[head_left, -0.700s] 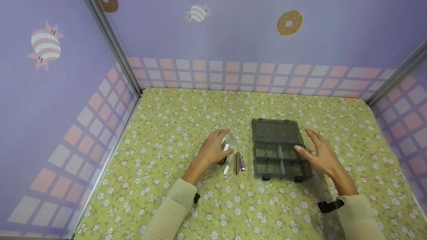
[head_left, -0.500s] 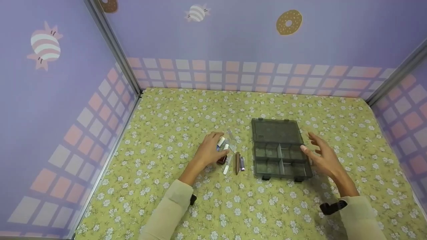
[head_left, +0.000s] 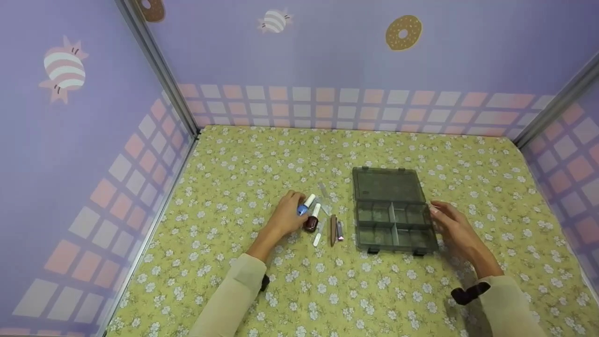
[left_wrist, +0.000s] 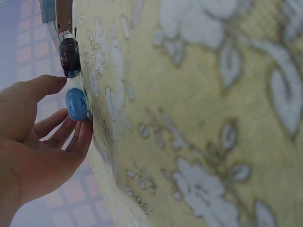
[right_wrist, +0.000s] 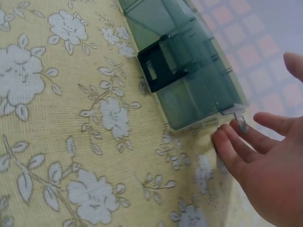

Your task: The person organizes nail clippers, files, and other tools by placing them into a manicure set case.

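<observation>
My left hand (head_left: 284, 216) is around a blue nail polish bottle (head_left: 303, 210) with a white cap. In the left wrist view its fingers (left_wrist: 84, 137) reach the blue bottle (left_wrist: 76, 105) while the thumb stays apart from it. A dark red nail polish bottle (head_left: 310, 223), also white-capped, lies beside it. To their right are a white-ended slim tool (head_left: 317, 239), a brown stick (head_left: 333, 229) and a small shiny nail clipper (head_left: 340, 231). My right hand (head_left: 456, 228), fingers loosely bent, is at the right side of a dark see-through compartment box (head_left: 393, 223).
The box's lid (head_left: 388, 185) lies folded back, away from me. Clear plastic pieces (head_left: 322, 205) lie behind the bottles. Flowered yellow cloth (head_left: 262, 159) covers the table, with purple patterned walls (head_left: 327, 51) at the back and sides.
My left hand has drawn back to the left and down, from over the clear pieces to the blue bottle, uncovering both bottles. My right hand has moved to the box's right side.
</observation>
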Demonstrator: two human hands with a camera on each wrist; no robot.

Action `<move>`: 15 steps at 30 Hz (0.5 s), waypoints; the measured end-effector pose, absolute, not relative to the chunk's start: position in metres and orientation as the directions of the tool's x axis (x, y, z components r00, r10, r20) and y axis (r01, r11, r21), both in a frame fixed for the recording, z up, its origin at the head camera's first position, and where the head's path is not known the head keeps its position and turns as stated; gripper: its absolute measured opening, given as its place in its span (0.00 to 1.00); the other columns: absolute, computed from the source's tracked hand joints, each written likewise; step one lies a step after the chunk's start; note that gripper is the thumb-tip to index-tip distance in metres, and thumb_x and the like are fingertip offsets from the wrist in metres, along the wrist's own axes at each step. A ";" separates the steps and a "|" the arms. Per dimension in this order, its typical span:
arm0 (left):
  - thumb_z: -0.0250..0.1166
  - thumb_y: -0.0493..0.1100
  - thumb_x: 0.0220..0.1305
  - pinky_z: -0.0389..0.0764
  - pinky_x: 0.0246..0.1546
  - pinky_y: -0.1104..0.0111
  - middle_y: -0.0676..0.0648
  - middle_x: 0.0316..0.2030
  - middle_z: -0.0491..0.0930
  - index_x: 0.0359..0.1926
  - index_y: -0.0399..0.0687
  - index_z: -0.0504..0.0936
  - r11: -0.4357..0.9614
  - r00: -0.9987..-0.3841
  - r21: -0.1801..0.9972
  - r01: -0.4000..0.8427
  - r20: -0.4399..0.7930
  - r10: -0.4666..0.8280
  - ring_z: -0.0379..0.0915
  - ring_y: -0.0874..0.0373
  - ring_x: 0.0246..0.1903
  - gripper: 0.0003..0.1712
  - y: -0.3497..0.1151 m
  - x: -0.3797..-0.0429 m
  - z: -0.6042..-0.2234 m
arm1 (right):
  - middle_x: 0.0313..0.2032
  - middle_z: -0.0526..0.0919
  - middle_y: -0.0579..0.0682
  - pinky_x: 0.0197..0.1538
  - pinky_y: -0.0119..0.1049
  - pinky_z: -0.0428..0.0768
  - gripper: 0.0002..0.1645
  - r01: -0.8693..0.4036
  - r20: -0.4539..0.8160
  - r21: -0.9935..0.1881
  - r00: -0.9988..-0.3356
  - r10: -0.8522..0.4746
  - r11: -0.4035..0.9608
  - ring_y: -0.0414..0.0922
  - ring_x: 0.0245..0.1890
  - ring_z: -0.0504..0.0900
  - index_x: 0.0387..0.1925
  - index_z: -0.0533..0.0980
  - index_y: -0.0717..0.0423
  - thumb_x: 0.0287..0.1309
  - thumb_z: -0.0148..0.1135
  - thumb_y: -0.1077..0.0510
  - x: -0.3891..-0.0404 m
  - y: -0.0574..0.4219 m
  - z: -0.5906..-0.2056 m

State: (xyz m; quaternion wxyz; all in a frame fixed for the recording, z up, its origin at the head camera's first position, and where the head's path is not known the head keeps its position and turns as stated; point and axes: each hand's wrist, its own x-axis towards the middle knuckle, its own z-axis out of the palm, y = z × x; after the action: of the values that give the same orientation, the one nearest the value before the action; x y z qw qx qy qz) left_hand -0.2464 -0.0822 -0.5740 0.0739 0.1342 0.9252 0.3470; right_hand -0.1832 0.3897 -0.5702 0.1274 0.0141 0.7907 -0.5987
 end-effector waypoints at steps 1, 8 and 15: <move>0.70 0.41 0.72 0.80 0.55 0.53 0.40 0.60 0.75 0.65 0.39 0.77 0.725 -0.955 0.661 0.193 -0.045 0.295 0.74 0.45 0.56 0.25 -0.082 -0.246 -0.574 | 0.80 0.55 0.64 0.76 0.62 0.62 0.46 0.195 -0.234 -0.948 -0.963 -0.132 0.251 0.62 0.78 0.58 0.84 0.51 0.59 0.82 0.49 0.36 -0.183 0.390 -0.571; 0.71 0.38 0.69 0.82 0.55 0.53 0.40 0.55 0.76 0.59 0.39 0.79 0.739 -0.963 0.652 0.171 -0.049 0.267 0.76 0.45 0.53 0.20 -0.078 -0.247 -0.574 | 0.77 0.60 0.56 0.71 0.42 0.70 0.42 0.242 -0.262 -0.960 -0.954 -0.148 0.140 0.45 0.73 0.65 0.81 0.56 0.62 0.81 0.55 0.43 -0.184 0.393 -0.575; 0.72 0.40 0.69 0.83 0.53 0.54 0.41 0.53 0.76 0.59 0.40 0.80 0.789 -0.969 0.592 0.164 -0.052 0.241 0.76 0.45 0.52 0.20 -0.076 -0.244 -0.572 | 0.76 0.60 0.64 0.63 0.33 0.77 0.36 0.205 -0.235 -0.961 -0.959 -0.160 0.183 0.44 0.67 0.71 0.81 0.55 0.64 0.82 0.54 0.55 -0.184 0.394 -0.582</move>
State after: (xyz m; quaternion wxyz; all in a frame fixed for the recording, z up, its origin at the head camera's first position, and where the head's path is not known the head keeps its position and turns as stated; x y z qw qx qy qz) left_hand -0.2436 -0.0763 -0.5724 0.0623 0.1073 0.9436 0.3068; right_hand -0.1843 0.3937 -0.5816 0.1427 0.0149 0.7558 -0.6389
